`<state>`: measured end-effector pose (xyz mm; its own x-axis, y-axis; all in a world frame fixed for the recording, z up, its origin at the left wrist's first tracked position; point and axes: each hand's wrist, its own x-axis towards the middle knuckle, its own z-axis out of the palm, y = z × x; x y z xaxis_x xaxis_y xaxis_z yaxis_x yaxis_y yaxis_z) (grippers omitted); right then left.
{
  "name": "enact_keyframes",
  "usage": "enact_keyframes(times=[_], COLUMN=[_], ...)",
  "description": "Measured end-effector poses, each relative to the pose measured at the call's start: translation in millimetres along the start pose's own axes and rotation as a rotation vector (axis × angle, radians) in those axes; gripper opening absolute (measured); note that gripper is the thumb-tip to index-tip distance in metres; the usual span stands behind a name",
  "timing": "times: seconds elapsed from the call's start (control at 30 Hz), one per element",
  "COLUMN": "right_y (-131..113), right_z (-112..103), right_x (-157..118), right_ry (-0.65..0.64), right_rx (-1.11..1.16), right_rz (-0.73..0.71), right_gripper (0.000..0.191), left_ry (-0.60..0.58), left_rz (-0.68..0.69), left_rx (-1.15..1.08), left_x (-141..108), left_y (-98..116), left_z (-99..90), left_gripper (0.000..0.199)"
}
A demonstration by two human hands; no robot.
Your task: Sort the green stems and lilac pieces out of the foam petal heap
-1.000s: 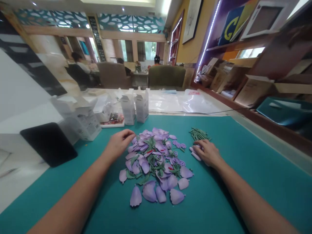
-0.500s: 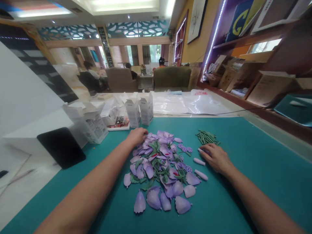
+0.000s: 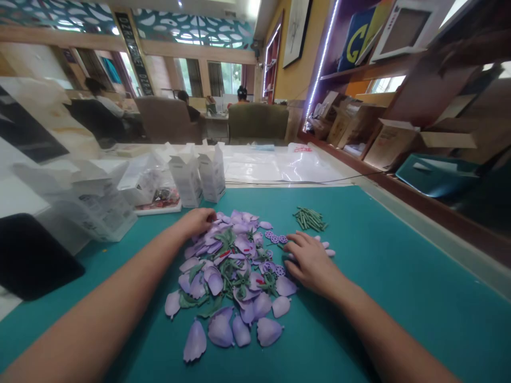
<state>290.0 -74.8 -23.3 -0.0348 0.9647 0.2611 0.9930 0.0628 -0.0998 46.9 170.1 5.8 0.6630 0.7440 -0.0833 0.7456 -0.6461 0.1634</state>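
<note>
A heap of lilac plastic petals [image 3: 214, 282] lies in front of me, mixed with green leafy pieces [image 3: 241, 284] and a few small red bits. My left hand [image 3: 199, 221] rests at the heap's upper left edge, fingers curled, their tips partly hidden against the petals. To the heap's right, my right hand [image 3: 313, 260] lies low over the mat with its fingers spread. Pale purple rods [image 3: 329, 252] stick out beyond its far side, partly covered by it. Small purple spoked discs [image 3: 275, 239] sit between the heap and my right fingers.
Thin green sticks [image 3: 310, 218] are piled on the teal mat [image 3: 383, 266] beyond my right hand. White boxes [image 3: 212, 173] and a tray [image 3: 159, 210] stand at the back left, near a black tablet-like panel [image 3: 35, 258]. Plastic sheeting [image 3: 255, 162] lies behind. People sit farther off.
The view has turned right, so everything sits farther left. My right hand has moved toward the heap, and the pale rods are now gathered beside it. My left hand stays at the heap's edge.
</note>
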Motion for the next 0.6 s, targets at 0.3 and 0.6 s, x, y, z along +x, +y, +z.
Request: enact_keyframes(times=[0.3, 0.6], right_y=[21, 48], right_z=[17, 25], right_x=[6, 9], right_ry=[0.026, 0.077], right_rx=[-0.091, -0.092], right_rz=[-0.008, 0.038], right_gripper=[0.015, 0.009], left_ry=[-0.047, -0.110], left_rz=[-0.045, -0.206], left_rx=[0.019, 0.090], left_x=[-2, 4], left_y=[5, 19], left_z=[-2.8, -5.7], left_gripper=[0.025, 0.032])
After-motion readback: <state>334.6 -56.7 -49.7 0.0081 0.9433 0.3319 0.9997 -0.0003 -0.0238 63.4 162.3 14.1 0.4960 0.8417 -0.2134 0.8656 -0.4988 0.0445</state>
